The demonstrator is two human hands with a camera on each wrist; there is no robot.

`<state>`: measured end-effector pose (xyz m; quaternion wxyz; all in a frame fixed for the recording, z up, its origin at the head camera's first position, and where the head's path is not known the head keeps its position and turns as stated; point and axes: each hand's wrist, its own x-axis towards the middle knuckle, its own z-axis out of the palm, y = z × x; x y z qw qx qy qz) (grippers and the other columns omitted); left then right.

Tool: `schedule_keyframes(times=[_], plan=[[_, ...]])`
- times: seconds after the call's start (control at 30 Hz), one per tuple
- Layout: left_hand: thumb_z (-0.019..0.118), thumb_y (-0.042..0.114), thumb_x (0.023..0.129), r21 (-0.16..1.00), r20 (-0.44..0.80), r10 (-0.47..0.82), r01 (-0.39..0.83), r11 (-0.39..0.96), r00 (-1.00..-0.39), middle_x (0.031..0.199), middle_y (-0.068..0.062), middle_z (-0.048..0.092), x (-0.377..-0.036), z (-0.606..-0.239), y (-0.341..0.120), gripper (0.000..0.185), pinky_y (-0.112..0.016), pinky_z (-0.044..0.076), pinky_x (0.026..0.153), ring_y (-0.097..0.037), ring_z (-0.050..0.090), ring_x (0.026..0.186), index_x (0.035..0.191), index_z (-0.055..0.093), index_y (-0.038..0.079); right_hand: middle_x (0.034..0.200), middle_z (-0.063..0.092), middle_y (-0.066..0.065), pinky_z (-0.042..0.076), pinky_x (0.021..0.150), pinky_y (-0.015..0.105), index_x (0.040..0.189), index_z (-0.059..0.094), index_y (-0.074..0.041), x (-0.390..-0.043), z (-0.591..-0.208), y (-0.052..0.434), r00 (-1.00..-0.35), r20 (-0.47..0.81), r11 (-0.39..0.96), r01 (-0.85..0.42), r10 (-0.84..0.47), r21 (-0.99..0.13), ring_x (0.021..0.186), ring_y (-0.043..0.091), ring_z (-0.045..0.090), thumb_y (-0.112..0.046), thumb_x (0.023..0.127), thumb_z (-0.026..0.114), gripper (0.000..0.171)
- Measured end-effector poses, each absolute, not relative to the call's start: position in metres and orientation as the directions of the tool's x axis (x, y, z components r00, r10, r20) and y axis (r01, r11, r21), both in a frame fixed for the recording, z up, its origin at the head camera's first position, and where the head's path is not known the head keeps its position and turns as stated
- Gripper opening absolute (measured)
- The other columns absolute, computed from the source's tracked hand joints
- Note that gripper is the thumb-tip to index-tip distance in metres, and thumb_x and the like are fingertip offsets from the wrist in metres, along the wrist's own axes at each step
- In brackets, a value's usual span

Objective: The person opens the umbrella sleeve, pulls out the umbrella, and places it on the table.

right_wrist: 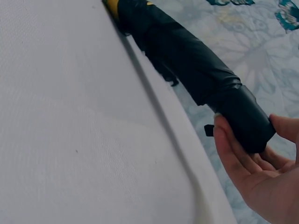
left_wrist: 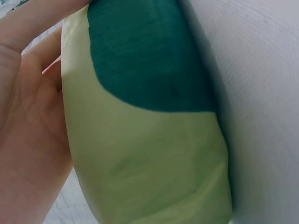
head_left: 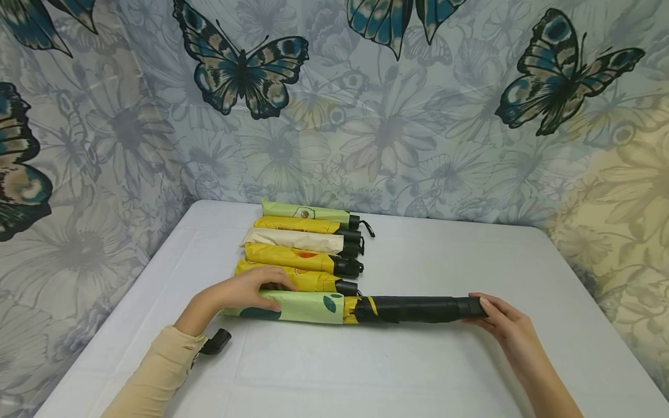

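Observation:
A folded umbrella (head_left: 418,309), black with some yellow, lies lengthwise near the table's middle, its left part inside a light green sleeve (head_left: 308,307) with dark green leaf prints. My left hand (head_left: 245,289) grips that sleeve toward its left end, thumb on the near side, fingers behind. In the left wrist view the green fabric (left_wrist: 149,154) fills the middle, hiding some fingers. At the other end, my right hand (head_left: 504,322) pinches the black handle between thumb and fingers. The right wrist view shows the handle (right_wrist: 243,119) raised off the white cloth at this end.
Behind the umbrella, several covered umbrellas lie in a row: yellow (head_left: 313,281), another yellow (head_left: 287,256), cream (head_left: 292,238), yellow (head_left: 292,224) and light green (head_left: 282,209). A black object (head_left: 215,342) sits by my left wrist. The white table (head_left: 418,371) meets a butterfly-print backdrop (head_left: 387,133).

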<state>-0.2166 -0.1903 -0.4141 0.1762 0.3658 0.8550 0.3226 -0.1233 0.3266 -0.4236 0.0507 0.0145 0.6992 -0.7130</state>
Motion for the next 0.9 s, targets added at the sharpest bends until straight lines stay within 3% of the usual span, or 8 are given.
schedule_keyframes(times=[0.37,0.63,0.9], plan=[[0.076,0.029,0.085,0.671,-0.07,0.736,0.515,0.534,-0.673,0.125,0.011,0.061,-0.217,-0.416,-0.191,0.04,-0.036,0.05,0.097,-0.014,0.056,0.114,0.122,0.063,0.035,0.111,0.07,-0.014,0.055,0.086,0.015,0.116,0.071,-0.019,-0.121,-0.426,0.347,-0.996,-0.074,-0.144,0.081,-0.048,-0.986,0.09,0.011,0.074,-0.015,0.104,0.046,0.028],[0.076,0.029,0.085,0.669,-0.066,0.739,0.52,0.531,-0.67,0.125,0.011,0.061,-0.217,-0.416,-0.191,0.039,-0.036,0.05,0.098,-0.014,0.056,0.115,0.122,0.064,0.035,0.111,0.073,-0.008,0.057,0.086,0.02,0.113,0.073,-0.016,-0.122,-0.432,0.361,-0.996,-0.043,-0.309,0.064,-0.074,-0.949,0.092,0.014,0.074,-0.008,0.105,0.04,0.035],[0.076,0.03,0.085,0.664,-0.062,0.739,0.525,0.532,-0.671,0.125,0.011,0.061,-0.217,-0.415,-0.191,0.039,-0.036,0.05,0.098,-0.013,0.056,0.115,0.121,0.064,0.035,0.111,0.073,-0.006,0.057,0.087,0.022,0.113,0.074,-0.014,-0.123,-0.437,0.372,-0.994,-0.058,-0.356,0.086,-0.09,-0.93,0.096,0.013,0.073,-0.007,0.105,0.038,0.037]])
